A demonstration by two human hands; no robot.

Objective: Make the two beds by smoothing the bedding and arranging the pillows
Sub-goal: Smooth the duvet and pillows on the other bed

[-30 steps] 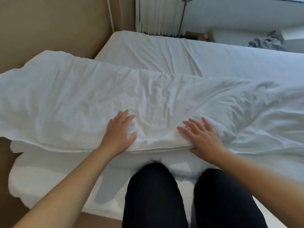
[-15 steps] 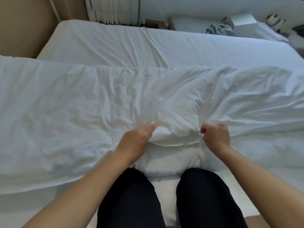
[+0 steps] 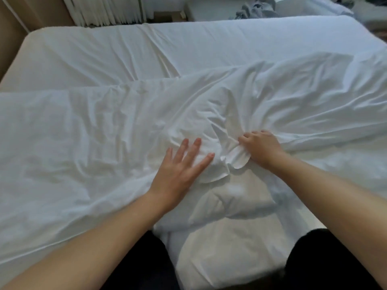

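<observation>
Legs [image 3: 136, 266]: mine, black trousers, bottom of view, pressed vs the near bed edge.
Padded bulk [image 3: 234, 203]: white, puffy, just ahead of my knees, btwn my forearms; pillow or folded bedding, can't tell.
L hand [image 3: 180, 166]: fingers straight & spread, palm flat on the duvet, holding nothing.
R hand [image 3: 263, 147]: fingers curled tight round a bunch of duvet edge; a white flap [image 3: 236, 159] sticks out below my thumb, just beside L fingertips.
Duvet [image 3: 83, 153]: white, v. wrinkled, lies across the bed's near half, L to R; creases fan out from my R fist.
Sheet [image 3: 230, 42]: white, covers the far half of the mattress, bare, one long diagonal fold near centre.
Curtain [image 3: 104, 9]: pale, pleated, past the far edge, L side.
Grey cloth [image 3: 253, 7]: crumpled heap beyond the bed, top centre-R.
</observation>
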